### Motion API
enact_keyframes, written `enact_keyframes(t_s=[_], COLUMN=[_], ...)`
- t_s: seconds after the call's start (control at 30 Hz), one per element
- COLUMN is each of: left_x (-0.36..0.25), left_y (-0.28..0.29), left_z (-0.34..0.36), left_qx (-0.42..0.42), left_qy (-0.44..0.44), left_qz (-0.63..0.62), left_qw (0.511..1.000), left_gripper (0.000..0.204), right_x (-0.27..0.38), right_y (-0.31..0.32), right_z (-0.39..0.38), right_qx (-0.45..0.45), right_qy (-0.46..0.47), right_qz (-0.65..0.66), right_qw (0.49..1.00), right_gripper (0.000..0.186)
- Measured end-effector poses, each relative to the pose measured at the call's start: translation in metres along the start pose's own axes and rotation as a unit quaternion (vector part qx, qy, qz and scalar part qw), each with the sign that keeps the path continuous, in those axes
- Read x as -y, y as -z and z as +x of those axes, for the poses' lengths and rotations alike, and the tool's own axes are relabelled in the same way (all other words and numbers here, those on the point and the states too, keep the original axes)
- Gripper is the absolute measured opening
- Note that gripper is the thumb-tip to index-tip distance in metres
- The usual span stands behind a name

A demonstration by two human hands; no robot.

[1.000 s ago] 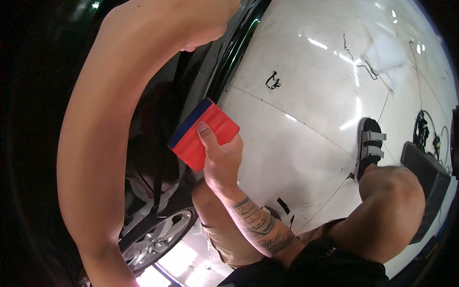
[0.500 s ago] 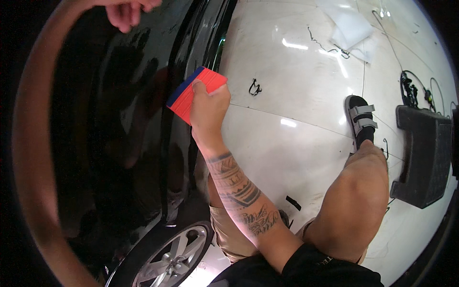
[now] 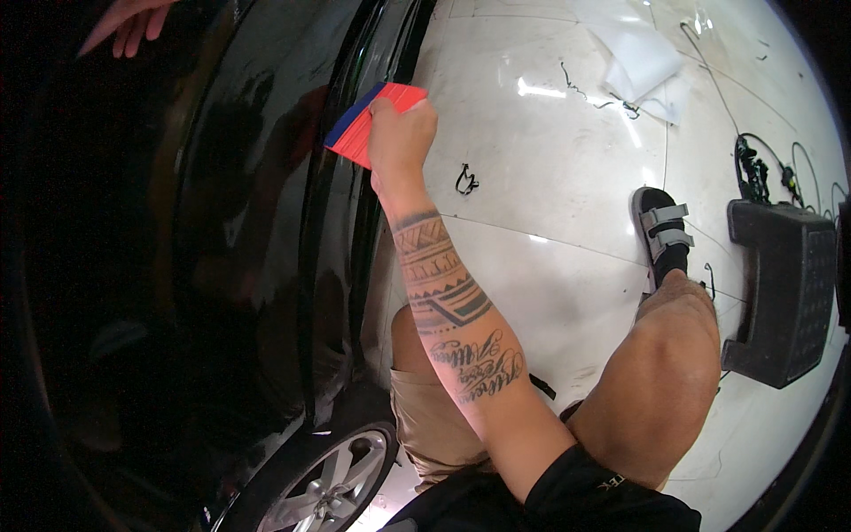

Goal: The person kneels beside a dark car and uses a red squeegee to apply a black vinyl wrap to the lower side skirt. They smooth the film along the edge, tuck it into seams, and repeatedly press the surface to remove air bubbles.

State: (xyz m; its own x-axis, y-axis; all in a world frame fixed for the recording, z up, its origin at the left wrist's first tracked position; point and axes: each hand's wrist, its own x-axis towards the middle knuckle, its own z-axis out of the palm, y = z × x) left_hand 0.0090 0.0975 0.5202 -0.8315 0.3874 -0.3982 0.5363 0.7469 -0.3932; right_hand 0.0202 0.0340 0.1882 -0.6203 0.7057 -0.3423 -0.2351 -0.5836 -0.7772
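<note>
My right hand (image 3: 403, 133) grips a red squeegee (image 3: 353, 142) with a dark blue edge strip, thumb over its flat face. The blue edge faces the glossy black car body (image 3: 239, 230) on the left and lies at its lower side panel; whether it touches cannot be told. At the upper left, my left hand (image 3: 140, 25) is partly cut off by the dark picture rim. Its visible fingers hang loosely stretched over the black panel, and nothing shows in them.
A car wheel (image 3: 328, 496) with silver spokes is at lower left. On the pale tiled floor lie black scraps (image 3: 466, 180), a crumpled translucent sheet (image 3: 643, 75) and black cables (image 3: 752, 168). A black step stool (image 3: 784, 293) stands at right, beside my sandalled foot (image 3: 663, 230).
My right hand has moved forward with the squeegee, up in the picture. My left hand has shifted left, its fingers straighter, and its forearm has mostly left the view.
</note>
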Motion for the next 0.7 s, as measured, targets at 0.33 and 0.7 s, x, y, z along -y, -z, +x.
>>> enact_keyframes(t_s=[0.33,0.7], left_x=[0.016,0.012], left_y=[0.012,0.021], left_z=[0.0,0.0], left_qx=[0.001,0.002], left_qy=[-0.015,-0.048], left_qz=[-0.027,-0.074], left_qw=[1.0,0.996], left_gripper=[0.039,0.037], right_x=[0.007,0.051], right_y=[-0.018,0.012], right_z=[0.065,0.127], right_qx=[-0.021,0.105], right_qy=[0.058,0.01], right_qz=[0.017,0.206], right_qw=[0.998,0.973], right_gripper=[0.006,0.003])
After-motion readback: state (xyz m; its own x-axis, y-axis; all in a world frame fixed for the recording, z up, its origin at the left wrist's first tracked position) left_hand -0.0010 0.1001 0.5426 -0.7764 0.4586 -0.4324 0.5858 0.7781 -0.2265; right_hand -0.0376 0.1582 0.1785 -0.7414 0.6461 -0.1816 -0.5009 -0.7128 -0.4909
